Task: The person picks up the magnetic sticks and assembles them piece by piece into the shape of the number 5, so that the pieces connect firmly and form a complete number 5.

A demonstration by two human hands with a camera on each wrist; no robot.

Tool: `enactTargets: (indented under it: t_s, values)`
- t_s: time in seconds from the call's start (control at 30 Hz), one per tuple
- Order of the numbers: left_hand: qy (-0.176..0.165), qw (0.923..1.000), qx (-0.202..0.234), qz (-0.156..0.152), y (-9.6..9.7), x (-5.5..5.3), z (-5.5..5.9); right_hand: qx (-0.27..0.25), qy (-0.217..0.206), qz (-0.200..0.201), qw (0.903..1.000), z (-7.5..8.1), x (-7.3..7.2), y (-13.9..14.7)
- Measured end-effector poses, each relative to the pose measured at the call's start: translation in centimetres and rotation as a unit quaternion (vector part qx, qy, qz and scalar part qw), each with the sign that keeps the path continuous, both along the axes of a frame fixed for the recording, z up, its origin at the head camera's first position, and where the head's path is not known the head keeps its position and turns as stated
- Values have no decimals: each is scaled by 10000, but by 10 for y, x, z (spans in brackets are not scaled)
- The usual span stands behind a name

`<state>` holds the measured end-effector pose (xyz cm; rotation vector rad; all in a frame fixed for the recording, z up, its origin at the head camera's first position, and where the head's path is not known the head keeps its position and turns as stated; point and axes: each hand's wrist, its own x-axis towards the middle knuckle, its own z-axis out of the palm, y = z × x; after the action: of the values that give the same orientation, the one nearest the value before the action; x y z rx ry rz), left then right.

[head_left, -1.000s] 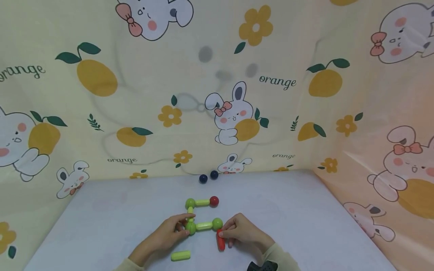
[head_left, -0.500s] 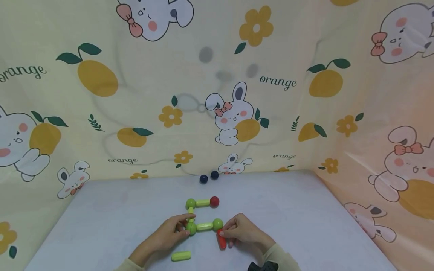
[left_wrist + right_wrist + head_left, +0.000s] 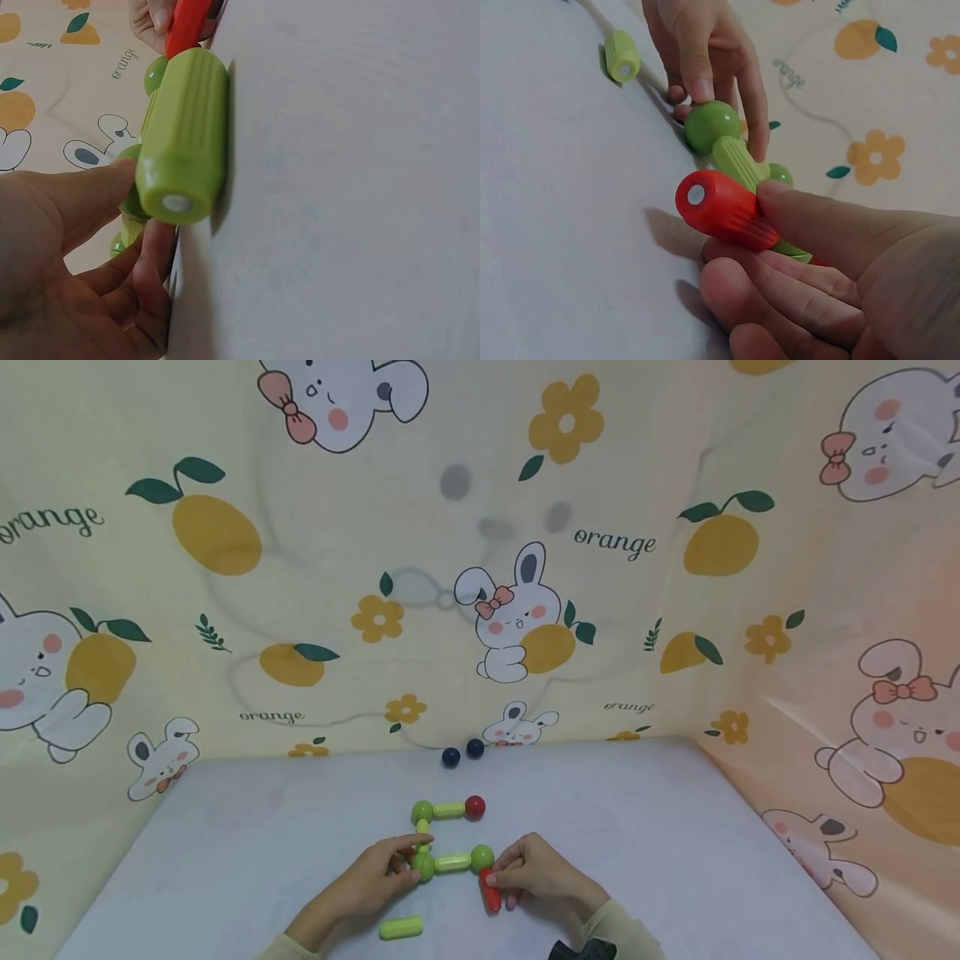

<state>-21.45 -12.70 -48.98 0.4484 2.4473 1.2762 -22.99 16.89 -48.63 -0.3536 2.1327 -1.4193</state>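
Note:
Green magnetic sticks and green balls form an angular C on the table, with a red ball at the end of its far arm. My left hand holds the near-left corner ball with the thumb against it, the index finger reaching along the side stick. Between thumb and fingers, my right hand pinches a red magnetic stick. Its upper end meets the near-right green ball, while the pale round tip of its other end points toward me.
A loose green stick lies in front of the left hand, looming large in the left wrist view. Two dark blue balls sit at the table's back edge against the printed cloth. A black device shows by the right sleeve.

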Motion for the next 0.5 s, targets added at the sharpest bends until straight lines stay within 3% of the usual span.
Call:
enactTargets:
  t_s: [0.5]
  values:
    - [23,10000,-16,62,1,0,-1,-87,-94,-39,9999,-1,-1,1]
